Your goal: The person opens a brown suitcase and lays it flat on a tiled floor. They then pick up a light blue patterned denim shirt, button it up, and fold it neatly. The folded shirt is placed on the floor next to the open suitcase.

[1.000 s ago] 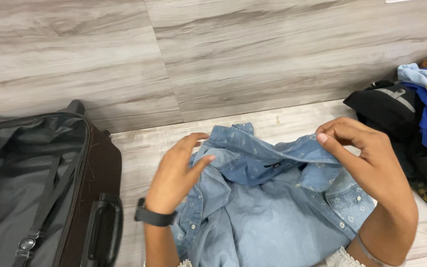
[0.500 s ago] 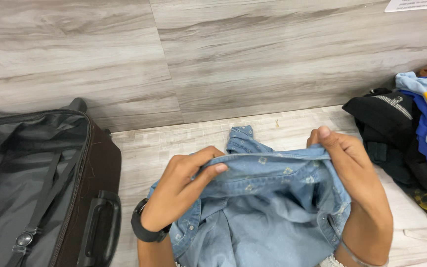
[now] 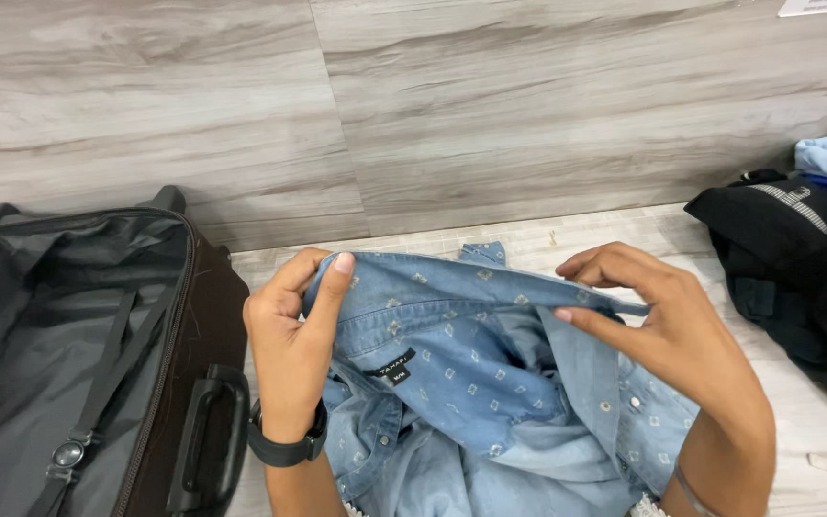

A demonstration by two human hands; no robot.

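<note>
Fingers, left: thumb and index finger point(image 3: 335, 273) pinched shut on the upper edge of the denim shirt point(image 3: 471, 383), near its left end.
Fingers, right: thumb and fingers point(image 3: 581, 321) closed on the same upper edge, near its right end, with a small strip of cloth sticking out past them.
Left hand point(image 3: 289, 335): raised above the floor, palm turned toward the shirt, black watch point(image 3: 284, 448) on the wrist.
Right hand point(image 3: 667, 321): raised at about the same height as the left hand, thin bracelet point(image 3: 691, 488) on the wrist.
Denim shirt: light blue with small pale diamond marks and pale buttons; held up between both hands, upper edge stretched almost straight from hand to hand, inside of the collar with a small black label turned toward the camera; lower part hanging down in folds toward the bottom edge of the view.
Place of shirt: in the middle of the view, over the pale wooden floor point(image 3: 624, 230), in front of the grey wood-look wall point(image 3: 433, 105).
Suitcase point(image 3: 78, 364): dark, open, lying on the floor just left of the left hand; grey lining, straps and a black handle visible.
Pile of clothes point(image 3: 796, 258): at the right edge, on the floor, well apart from the shirt; black piece in front, blue and yellow pieces behind it.
</note>
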